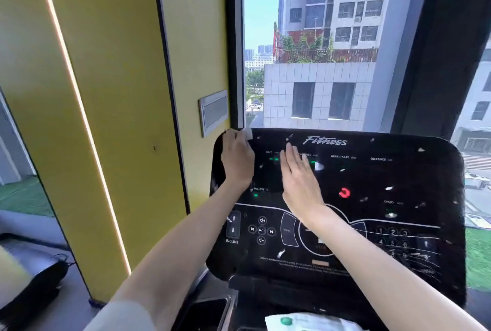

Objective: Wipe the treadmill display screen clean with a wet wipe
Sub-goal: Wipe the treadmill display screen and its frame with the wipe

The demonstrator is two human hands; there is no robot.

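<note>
The black treadmill display (372, 184) fills the lower right of the view, with green readouts, a red light and pale specks scattered over it. My left hand (236, 158) presses a white wet wipe (247, 133) against the display's top left corner; only a corner of the wipe shows above the fingers. My right hand (299, 179) lies flat on the screen with straight fingers, just right of the left hand, holding nothing.
A white and green wet-wipe pack (305, 322) lies on the tray below the console. A yellow wall (119, 118) stands close on the left. A large window (318, 51) is right behind the display. A cup holder (204, 314) sits bottom centre.
</note>
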